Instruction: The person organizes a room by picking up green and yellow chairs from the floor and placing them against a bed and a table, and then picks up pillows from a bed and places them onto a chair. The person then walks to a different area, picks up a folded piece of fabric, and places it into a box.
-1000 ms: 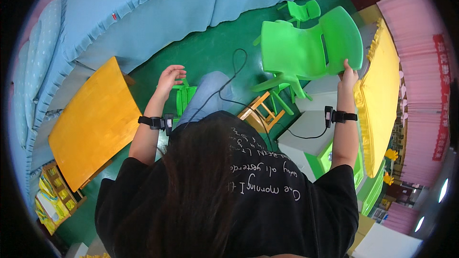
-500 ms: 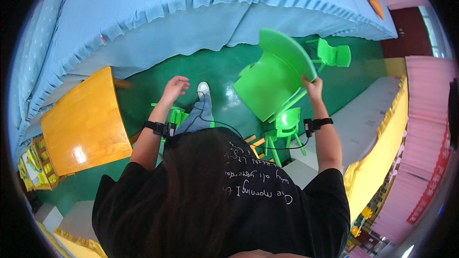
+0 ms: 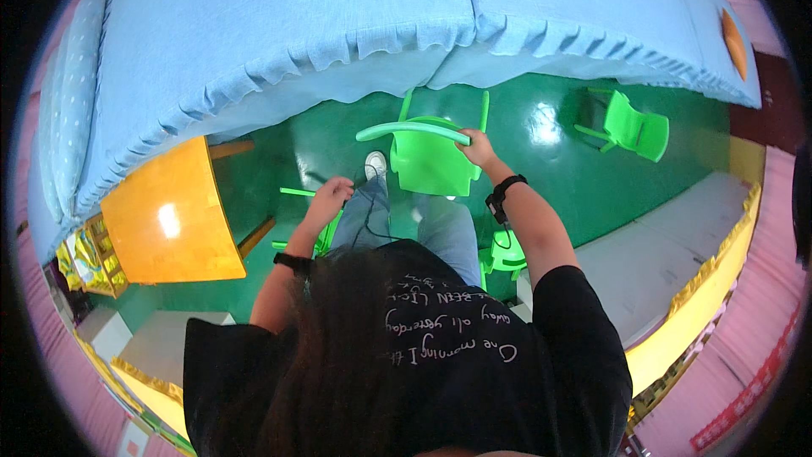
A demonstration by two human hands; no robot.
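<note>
A green plastic child's chair [image 3: 435, 162] is in front of me, between my legs and the blue-covered bed. My right hand [image 3: 479, 149] is closed round the right end of its backrest's top edge. Two of its legs point toward the bed; whether they touch the floor I cannot tell. My left hand [image 3: 333, 193] hovers to the left of the chair, apart from it, its fingers loosely bent and holding nothing visible. Below that hand, a green chair [image 3: 328, 235] is partly hidden by my arm and leg. Another green chair [image 3: 506, 252] shows under my right forearm.
A blue-covered bed [image 3: 296, 25] spans the far side. At the left stands a yellow wooden table [image 3: 173, 216]. One more small green chair [image 3: 636, 127] is on the green floor [image 3: 550, 178] at the right, near a grey surface with yellow frilled cloth [image 3: 647, 262]. A thin cable hangs near my legs.
My right hand has brought the chair leftward and turned it, so its backrest now lies across in front of me. My left hand has moved slightly right and lower in view.
</note>
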